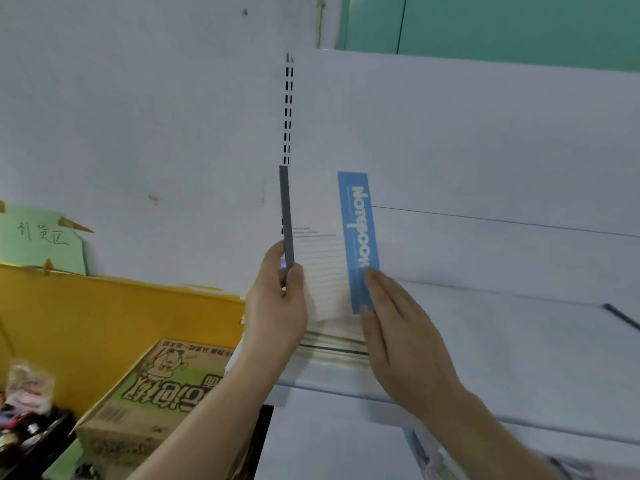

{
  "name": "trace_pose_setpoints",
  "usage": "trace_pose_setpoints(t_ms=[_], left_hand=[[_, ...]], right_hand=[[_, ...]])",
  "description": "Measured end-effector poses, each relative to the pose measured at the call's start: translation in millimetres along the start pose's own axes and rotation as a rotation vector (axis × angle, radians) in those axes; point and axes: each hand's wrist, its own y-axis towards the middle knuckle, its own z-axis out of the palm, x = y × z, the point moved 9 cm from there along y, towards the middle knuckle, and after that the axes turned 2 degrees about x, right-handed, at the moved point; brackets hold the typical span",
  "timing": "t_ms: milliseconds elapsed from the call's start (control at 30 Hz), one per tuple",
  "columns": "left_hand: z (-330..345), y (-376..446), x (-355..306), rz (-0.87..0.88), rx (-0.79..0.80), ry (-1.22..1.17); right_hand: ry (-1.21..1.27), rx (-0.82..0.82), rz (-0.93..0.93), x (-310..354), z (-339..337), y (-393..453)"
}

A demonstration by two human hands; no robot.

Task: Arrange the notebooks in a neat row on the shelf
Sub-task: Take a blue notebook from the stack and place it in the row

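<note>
A stack of notebooks [322, 237] stands upright at the left end of a white shelf [502, 341]. The front cover is white with ruled lines and a blue band reading "Notebook"; a grey spine edge shows on the left. My left hand [277, 306] grips the left edge of the stack, thumb in front, fingers behind. My right hand [398, 327] lies flat with straight fingers against the stack's right side, over the blue band. The page edges of the stack show at its bottom, between my hands.
A slotted shelf upright [288, 109] rises behind the stack. A dark pen-like object [621, 317] lies on the shelf at the right. Left of the shelf stand a yellow board [104, 323], a printed cardboard box [162, 386] and clutter at the bottom-left corner.
</note>
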Motion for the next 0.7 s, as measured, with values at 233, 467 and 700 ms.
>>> trace_pose_setpoints(t_ms=[233, 467, 700], left_hand=[[-39, 1, 26, -0.14, -0.066, -0.06], [-55, 2, 28, -0.132, -0.106, -0.053], [-58, 3, 21, -0.147, -0.174, -0.133]], right_hand=[[-0.013, 0.488, 0.174, -47, 51, 16], [-0.164, 0.372, 0.006, -37, 40, 38], [-0.177, -0.11, 0.118, -47, -44, 48]])
